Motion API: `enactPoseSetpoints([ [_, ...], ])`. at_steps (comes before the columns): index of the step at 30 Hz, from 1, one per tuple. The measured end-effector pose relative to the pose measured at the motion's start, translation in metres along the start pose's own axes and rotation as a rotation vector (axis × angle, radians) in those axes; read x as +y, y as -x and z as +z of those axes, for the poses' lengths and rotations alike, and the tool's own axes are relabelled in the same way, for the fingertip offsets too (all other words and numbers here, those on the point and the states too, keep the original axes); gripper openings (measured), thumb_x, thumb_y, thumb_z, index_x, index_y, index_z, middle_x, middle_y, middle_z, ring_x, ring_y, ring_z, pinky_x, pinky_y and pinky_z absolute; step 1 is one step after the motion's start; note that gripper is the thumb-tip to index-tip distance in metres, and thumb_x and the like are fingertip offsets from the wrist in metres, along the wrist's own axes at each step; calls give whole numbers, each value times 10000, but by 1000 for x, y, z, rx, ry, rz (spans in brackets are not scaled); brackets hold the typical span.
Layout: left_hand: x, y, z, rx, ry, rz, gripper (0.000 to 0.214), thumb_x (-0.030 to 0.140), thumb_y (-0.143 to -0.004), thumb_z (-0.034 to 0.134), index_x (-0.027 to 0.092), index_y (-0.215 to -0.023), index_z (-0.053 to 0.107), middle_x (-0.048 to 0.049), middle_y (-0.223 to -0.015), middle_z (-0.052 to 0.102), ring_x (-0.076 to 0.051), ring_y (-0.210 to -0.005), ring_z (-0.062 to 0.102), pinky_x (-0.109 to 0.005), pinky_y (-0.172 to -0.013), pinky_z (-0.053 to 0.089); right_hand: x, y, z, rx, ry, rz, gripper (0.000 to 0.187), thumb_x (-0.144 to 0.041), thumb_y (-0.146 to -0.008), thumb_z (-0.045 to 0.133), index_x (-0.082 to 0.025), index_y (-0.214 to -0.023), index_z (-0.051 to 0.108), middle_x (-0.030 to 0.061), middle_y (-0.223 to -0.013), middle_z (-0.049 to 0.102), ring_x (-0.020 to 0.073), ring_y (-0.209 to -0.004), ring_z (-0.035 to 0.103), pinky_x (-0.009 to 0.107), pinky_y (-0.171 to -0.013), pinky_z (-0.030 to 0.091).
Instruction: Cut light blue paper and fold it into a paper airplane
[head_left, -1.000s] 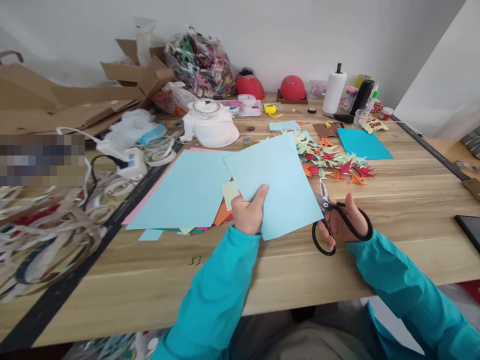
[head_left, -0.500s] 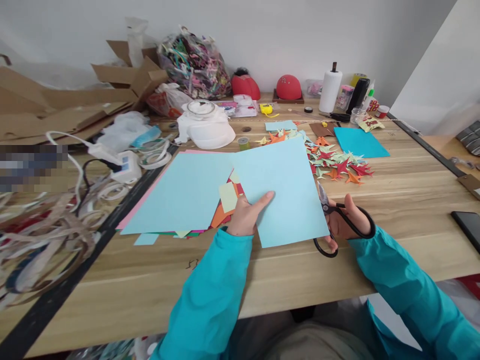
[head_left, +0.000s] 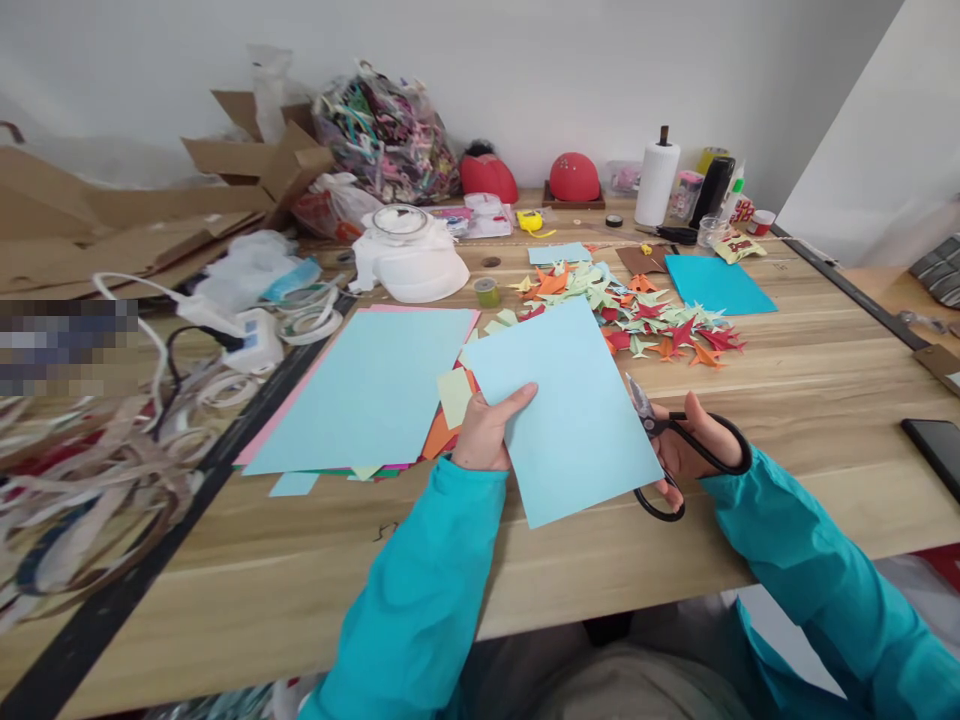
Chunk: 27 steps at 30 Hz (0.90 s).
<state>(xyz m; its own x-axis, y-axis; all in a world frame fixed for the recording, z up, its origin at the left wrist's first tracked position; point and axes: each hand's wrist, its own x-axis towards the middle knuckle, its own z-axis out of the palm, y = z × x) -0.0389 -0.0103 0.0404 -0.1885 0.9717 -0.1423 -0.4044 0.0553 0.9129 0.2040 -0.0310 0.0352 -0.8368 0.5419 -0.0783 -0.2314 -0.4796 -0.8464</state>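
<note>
- Pinched at its left edge by the left hand (head_left: pixel 484 435), fingers (head_left: pixel 517 398) closed on it, thumb on top: light blue sheet (head_left: pixel 574 420), over the near desk (head_left: pixel 810 400);
- At the sheet's right edge: scissors (head_left: pixel 666 455); right hand (head_left: pixel 694 450) fingers (head_left: pixel 699 408) curled through the black loops;
- Left: stack of coloured paper (head_left: pixel 367 385).

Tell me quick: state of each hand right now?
Left hand: closed on the blue paper sheet, thumb on top.
Right hand: closed on the black scissors, fingers through the handles.
</note>
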Motion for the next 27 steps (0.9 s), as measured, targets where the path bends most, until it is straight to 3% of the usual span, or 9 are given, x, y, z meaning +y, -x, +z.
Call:
enactPoseSetpoints([
  [5, 0, 1, 2, 120, -44, 70, 422, 276, -449, 823, 109, -809, 680, -85, -834, 712, -260, -770, 661, -399, -738, 560, -1, 0, 1, 4, -4, -18, 772, -709, -797, -14, -205, -1341, 199, 41, -678, 639, 157, -426, 570, 259, -405, 443],
  [9, 2, 3, 2, 148, -133, 178, 334, 287, -468, 811, 115, -722, 680, -65, -794, 712, -225, -753, 650, -346, -742, 553, -1, -1, 2, 50, -4, -25, 813, -696, -785, -88, -197, -1349, 218, 40, -677, 636, 158, -435, 578, 263, -418, 447],
  [17, 2, 4, 2, 176, -187, 182, 381, 294, -457, 815, 109, -757, 671, -71, -777, 712, -243, -777, 652, -355, -752, 548, -3, -1, 4, 43, 11, 32, 852, -695, -776, -104, -171, -1291, 328, 26, -588, 609, 145, -384, 529, 267, -424, 437],
  [27, -5, 2, 2, 193, -188, 275, 376, 300, -502, 796, 109, -802, 673, -71, -783, 708, -246, -824, 648, -373, -803, 531, -4, -6, 13, 128, -25, -59, 882, -697, -748, -156, -182, -1300, 300, 13, -590, 595, 144, -373, 501, 306, -431, 456],
])
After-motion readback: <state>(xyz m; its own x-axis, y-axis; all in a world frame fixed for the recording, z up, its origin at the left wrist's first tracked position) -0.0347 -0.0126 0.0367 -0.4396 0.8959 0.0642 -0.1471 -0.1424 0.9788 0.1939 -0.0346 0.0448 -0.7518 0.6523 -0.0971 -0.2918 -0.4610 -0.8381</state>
